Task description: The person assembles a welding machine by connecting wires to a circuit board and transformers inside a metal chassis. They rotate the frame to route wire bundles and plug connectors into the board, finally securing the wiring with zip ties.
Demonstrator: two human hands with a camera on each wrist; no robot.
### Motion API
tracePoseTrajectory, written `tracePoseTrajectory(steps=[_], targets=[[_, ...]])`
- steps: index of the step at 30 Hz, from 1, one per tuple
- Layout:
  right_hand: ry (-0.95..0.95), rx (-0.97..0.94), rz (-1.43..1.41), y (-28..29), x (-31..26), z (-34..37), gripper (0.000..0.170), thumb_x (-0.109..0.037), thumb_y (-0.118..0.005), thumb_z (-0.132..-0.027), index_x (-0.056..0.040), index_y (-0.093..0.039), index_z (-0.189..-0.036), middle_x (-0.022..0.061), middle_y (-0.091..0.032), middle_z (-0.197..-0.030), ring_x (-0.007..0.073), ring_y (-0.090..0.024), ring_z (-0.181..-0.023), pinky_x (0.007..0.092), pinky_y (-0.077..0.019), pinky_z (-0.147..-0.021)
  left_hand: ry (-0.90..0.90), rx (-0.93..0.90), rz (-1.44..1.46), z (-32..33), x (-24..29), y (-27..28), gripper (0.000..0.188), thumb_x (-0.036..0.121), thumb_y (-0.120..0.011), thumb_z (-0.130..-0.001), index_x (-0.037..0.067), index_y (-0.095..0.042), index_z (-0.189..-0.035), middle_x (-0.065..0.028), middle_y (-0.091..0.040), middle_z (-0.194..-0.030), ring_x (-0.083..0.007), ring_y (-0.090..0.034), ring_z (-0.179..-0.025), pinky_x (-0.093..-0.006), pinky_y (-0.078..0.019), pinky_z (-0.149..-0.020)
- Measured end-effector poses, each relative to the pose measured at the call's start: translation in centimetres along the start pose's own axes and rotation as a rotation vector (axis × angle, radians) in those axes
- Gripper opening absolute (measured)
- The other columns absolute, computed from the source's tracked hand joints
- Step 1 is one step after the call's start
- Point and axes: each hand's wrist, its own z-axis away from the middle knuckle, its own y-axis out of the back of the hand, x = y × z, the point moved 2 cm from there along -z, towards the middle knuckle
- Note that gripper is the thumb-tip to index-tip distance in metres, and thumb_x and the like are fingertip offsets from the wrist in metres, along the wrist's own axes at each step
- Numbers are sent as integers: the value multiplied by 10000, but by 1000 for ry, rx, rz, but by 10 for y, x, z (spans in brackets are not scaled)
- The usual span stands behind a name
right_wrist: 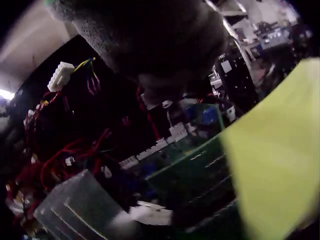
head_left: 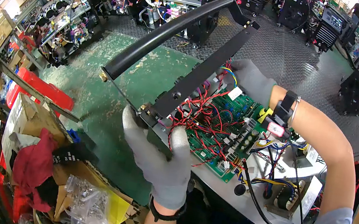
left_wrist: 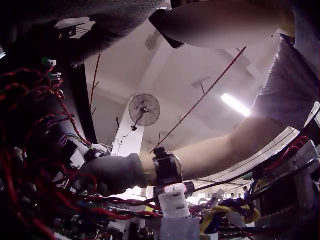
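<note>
A black metal panel (head_left: 207, 71) with a long tubular handle (head_left: 168, 34) stands tilted at the end of an open machine chassis. My gloved left hand (head_left: 158, 165) grips the panel's near corner, thumb on the inner side and fingers outside. My gloved right hand (head_left: 255, 82) is at the panel's far end, above the edge of a green circuit board (head_left: 222, 112); its fingertips are hidden in the head view. Twisted red wires (head_left: 202, 120) spread over the board between both hands. In the right wrist view, the dark glove (right_wrist: 150, 45) reaches down near white connectors (right_wrist: 155, 150).
A yellow tag (head_left: 264, 114) stands near my right wrist. Black cable (head_left: 252, 202) and a wound coil (head_left: 286, 196) occupy the chassis's right part. At lower left, a cardboard box (head_left: 21, 123) adjoins a red cloth (head_left: 37, 169) and plastic bags (head_left: 88, 206). Black machines (head_left: 326, 30) stand behind.
</note>
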Motion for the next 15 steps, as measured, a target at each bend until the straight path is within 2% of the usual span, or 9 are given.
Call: tracePoseTrajectory(steps=[4,7,10,11,13,15], targets=[[-43,-200,-201,3,15,-7,205,-100,-625,-853,-80,-675,-1051,-32,-590,-746,36,-460,-543,223,-347,-434,3,1,1,0,1,0,762,48,-618,-795,-69,-252,-1453,-231,-488,-1285,-301,-534,-1137,-399,-407,-1013],[-66,-319,-415,4,17,-5,254,-80,-629,-794,8,-626,-1033,47,-655,-944,100,-597,-783,233,-463,-632,-14,7,-3,0,-1,0,766,60,-621,-795,-72,-252,-1453,-236,-484,-1290,-305,-531,-1142,-404,-404,-1016],[230,-359,-119,3,9,-7,287,-123,-647,-803,12,-625,-1055,62,-652,-988,116,-599,-812,260,-480,-654,-20,17,-21,0,-2,0,772,81,-626,-796,-74,-252,-1453,-239,-482,-1291,-311,-525,-1152,-405,-401,-1018],[96,-294,-136,7,10,-3,286,-136,-657,-806,10,-631,-1051,60,-651,-988,116,-597,-804,262,-482,-659,-19,22,-28,0,-3,0,774,88,-628,-796,-75,-252,-1453,-240,-481,-1291,-314,-523,-1156,-405,-400,-1018],[-170,-161,-163,3,-26,27,285,-161,-675,-813,5,-644,-1043,55,-648,-988,117,-592,-787,267,-485,-668,-27,22,-33,1,-5,-1,779,94,-630,-796,-73,-250,-1455,-241,-482,-1290,-321,-520,-1162,-405,-398,-1019],[-115,-113,-49,7,-14,21,252,-172,-708,-785,-5,-663,-968,75,-665,-971,157,-608,-760,291,-487,-650,-24,26,-34,1,-5,0,779,95,-631,-795,-72,-252,-1454,-242,-485,-1286,-326,-522,-1162,-403,-401,-1015]])
